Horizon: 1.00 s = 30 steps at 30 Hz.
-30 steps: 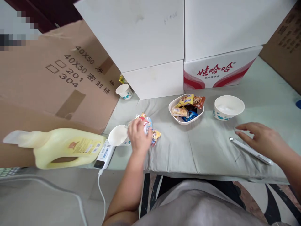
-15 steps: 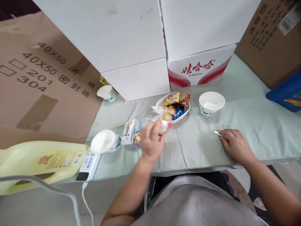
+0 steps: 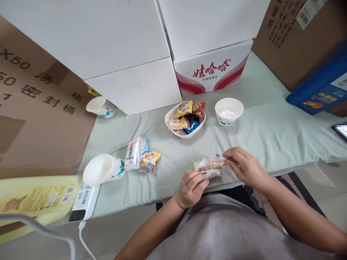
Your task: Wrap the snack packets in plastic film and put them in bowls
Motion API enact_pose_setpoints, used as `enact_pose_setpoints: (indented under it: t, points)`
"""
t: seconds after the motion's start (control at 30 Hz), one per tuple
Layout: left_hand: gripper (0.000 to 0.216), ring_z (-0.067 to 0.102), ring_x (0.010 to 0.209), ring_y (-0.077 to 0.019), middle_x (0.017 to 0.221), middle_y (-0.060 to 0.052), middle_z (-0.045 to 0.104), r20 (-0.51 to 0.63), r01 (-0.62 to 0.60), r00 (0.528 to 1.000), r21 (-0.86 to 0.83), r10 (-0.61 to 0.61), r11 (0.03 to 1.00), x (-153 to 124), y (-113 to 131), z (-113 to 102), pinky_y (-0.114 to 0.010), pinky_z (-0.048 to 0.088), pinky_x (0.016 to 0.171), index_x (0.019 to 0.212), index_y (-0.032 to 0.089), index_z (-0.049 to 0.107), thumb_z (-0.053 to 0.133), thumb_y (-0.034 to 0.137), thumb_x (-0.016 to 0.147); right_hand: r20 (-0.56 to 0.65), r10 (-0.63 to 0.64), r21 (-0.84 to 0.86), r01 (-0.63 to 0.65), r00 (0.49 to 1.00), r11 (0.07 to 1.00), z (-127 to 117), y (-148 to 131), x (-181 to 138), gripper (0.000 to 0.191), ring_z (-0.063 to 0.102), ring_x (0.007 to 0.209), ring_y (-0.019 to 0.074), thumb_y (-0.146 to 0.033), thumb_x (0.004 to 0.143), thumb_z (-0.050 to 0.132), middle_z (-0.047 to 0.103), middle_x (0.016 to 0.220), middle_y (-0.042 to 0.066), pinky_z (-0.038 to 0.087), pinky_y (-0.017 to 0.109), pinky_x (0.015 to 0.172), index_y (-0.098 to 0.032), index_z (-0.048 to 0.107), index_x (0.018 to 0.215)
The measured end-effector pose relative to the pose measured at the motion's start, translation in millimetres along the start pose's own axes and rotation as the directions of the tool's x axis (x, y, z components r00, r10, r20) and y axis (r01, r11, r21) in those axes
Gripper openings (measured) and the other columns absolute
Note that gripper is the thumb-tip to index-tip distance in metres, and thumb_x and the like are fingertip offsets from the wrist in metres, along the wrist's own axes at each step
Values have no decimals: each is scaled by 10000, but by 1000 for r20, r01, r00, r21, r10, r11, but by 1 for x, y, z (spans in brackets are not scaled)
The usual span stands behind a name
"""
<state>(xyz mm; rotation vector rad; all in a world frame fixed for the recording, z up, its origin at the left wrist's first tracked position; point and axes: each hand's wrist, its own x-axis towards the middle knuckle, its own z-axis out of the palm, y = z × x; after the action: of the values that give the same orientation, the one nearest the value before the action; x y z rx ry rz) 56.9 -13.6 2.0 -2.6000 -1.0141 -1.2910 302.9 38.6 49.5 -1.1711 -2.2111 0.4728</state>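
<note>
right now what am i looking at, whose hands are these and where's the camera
There is no machine here: a person wears one camera on the head, so the picture looks down at their own two bare hands. The left hand and the right hand grip the two ends of a clear snack packet near the front edge of a pale green cloth. Behind it stand a white dish of wrapped snacks and an empty bowl. To the left lie loose snack packets and a paper cup on its side. White boxes stand at the back.
</note>
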Motion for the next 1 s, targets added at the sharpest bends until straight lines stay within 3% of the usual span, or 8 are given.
enact_pose_setpoints:
  t: [0.23, 0.4, 0.53, 0.67, 0.77, 0.83, 0.93, 1.0]
  points:
    - [285, 622, 925, -181, 1023, -96, 594, -31, 140, 990, -38, -141, 989, -10, 1, 2, -312, 564, 794, 1089, 162, 575, 678, 175, 824, 337, -144, -134, 199, 931, 971, -10, -37, 8, 214, 585, 878, 224, -116, 927, 462, 656, 952, 90, 496, 353, 744, -177, 636, 1036]
    - [521, 647, 955, -191, 1234, -155, 567, 81, 412, 910, -93, -405, 906, -10, -4, 4, -308, 581, 756, 1366, 182, 426, 598, 192, 875, 179, -3, -297, 57, 984, 953, -26, 20, -2, 225, 616, 901, 243, -172, 940, 455, 675, 967, 100, 505, 368, 753, -180, 652, 1048]
    - [340, 643, 1023, -191, 1114, -92, 647, 169, 429, 901, -208, -399, 879, -4, -8, 5, -325, 565, 872, 1238, 210, 547, 597, 225, 902, 99, 91, -393, -45, 991, 918, -22, 54, -10, 231, 622, 843, 273, -226, 949, 449, 692, 908, 113, 507, 417, 738, -173, 673, 954]
    - [228, 644, 1021, -178, 1100, -89, 655, 176, 440, 897, -254, -406, 862, 1, -7, 2, -322, 552, 897, 1152, 196, 607, 542, 217, 935, 34, -32, -137, 36, 999, 990, -10, 21, -9, 310, 592, 1014, 274, -408, 936, 540, 664, 1080, 138, 494, 433, 874, -165, 629, 1106]
    - [211, 644, 1008, -173, 1067, -85, 663, 189, 500, 866, -276, -463, 821, 6, -4, 1, -319, 540, 898, 1098, 191, 642, 485, 206, 958, 141, -205, 86, 195, 969, 977, 4, -19, -4, 604, 535, 1142, 293, -595, 812, 646, 616, 1209, 144, 461, 456, 952, -185, 565, 1247]
    - [193, 646, 981, -172, 1023, -78, 672, 176, 533, 846, -308, -504, 788, 10, -4, -1, -318, 533, 887, 1041, 190, 656, 484, 218, 959, 139, -223, 118, 208, 965, 971, 15, -33, -1, 467, 555, 1100, 273, -507, 857, 634, 631, 1182, 130, 471, 448, 924, -204, 586, 1208]
    - [187, 650, 893, -164, 960, -66, 675, 77, 633, 746, -390, -662, 668, 11, -8, -6, -286, 535, 779, 945, 186, 649, 491, 284, 963, -32, -90, 147, 94, 995, 985, 23, -28, -1, 137, 606, 928, 213, -271, 934, 530, 675, 982, 85, 503, 378, 811, -216, 625, 1016]
    - [232, 630, 722, -133, 851, -37, 661, -5, 710, 579, -490, -815, 507, 8, -16, -12, -239, 512, 628, 914, 184, 628, 491, 366, 964, -159, 48, 197, -16, 986, 980, 21, -15, -2, 104, 615, 837, 190, -255, 935, 513, 668, 888, 61, 509, 338, 747, -217, 610, 940]
